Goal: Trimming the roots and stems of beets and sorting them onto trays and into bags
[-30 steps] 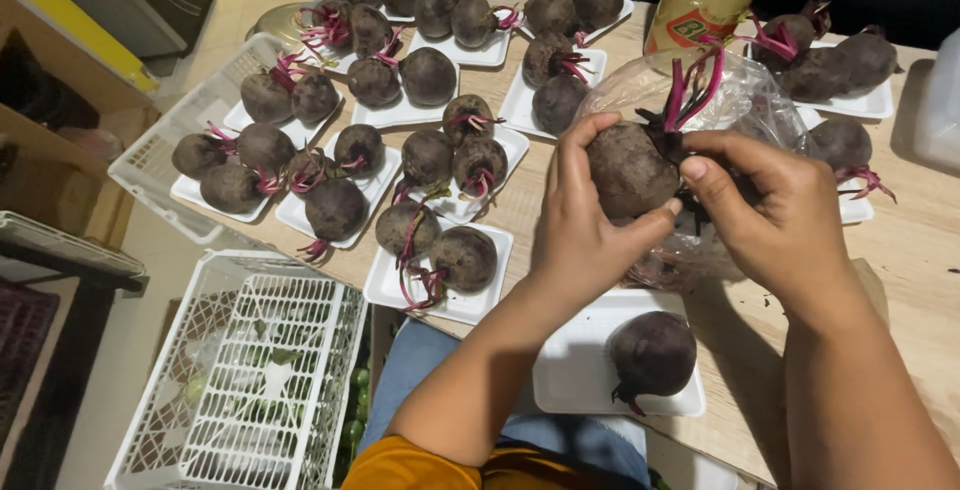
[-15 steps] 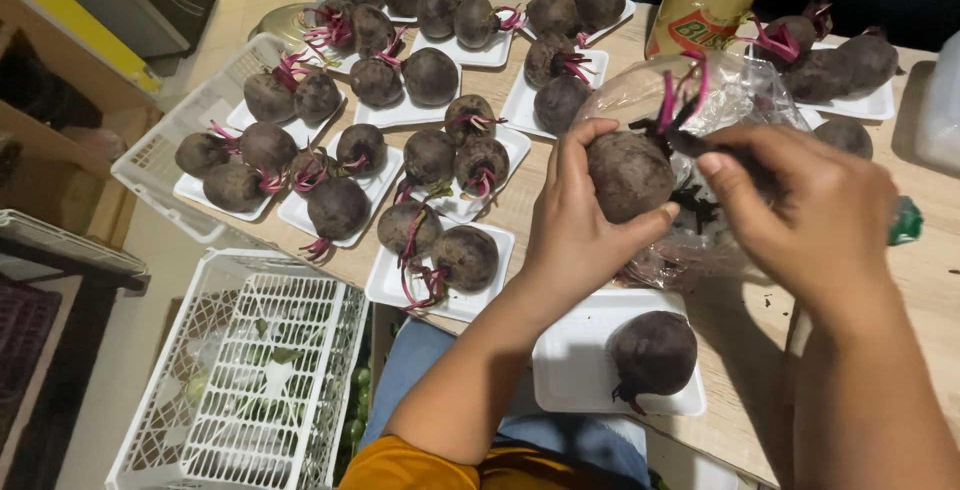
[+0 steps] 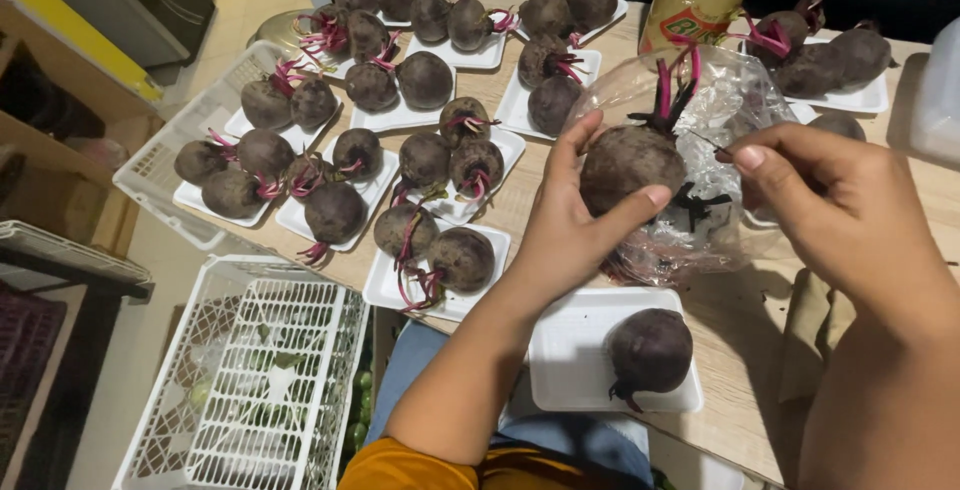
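My left hand fingers wrapped around a beetroot, my right hand fingers pinching its dark leaf scrap, above clear bag, wooden surface

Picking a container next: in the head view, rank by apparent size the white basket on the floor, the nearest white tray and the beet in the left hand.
1. White basket
2. Nearest white tray
3. Beet in left hand

Nearness differs, so only apparent.

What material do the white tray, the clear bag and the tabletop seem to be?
White tray: probably foam, matte, with soft rounded edges. Clear bag: thin plastic film, glossy and crinkled. Tabletop: looks like unfinished wood or plywood, pale with visible grain.
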